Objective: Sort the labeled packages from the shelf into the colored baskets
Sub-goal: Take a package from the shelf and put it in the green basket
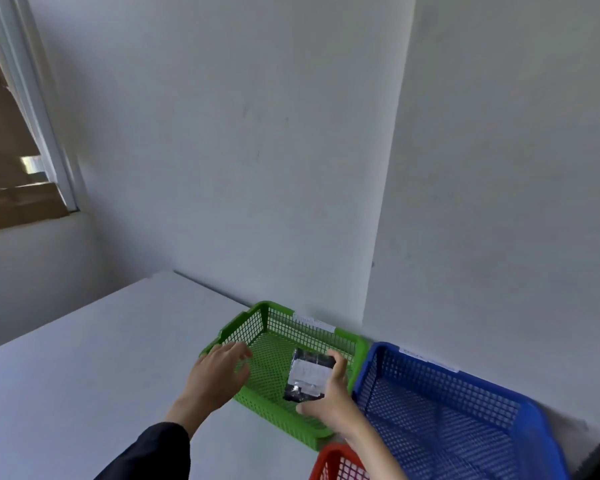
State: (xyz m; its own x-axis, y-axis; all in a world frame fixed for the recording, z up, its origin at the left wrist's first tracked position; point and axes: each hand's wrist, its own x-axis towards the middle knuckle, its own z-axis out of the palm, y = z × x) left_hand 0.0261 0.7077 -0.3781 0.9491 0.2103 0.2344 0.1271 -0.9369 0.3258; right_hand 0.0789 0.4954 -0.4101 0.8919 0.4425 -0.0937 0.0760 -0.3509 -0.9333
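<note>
On the white surface (84, 358), the blue basket (530, 424) and green basket (243, 327) sit side by side against the wall, within my reach for sorting. My left hand (215, 375) rests released on the green rim, probably steadying it. My right hand (329, 400) grasps the labeled package (309, 375) over the green basket, label up, long axis pointing away from me.

White table (84, 368) ran out left of and behind the grip, its far edge meeting a plain grey-white wall (222, 150). Above and right of the grip a vertical wall corner (392, 188) stood out, the right-hand face lying nearer the camera. Far up-left of the grip was a window (11, 150) with a pale frame (49, 133), brownish and blurred beyond. Light was soft and even, with a dim shadow under the sill.
</note>
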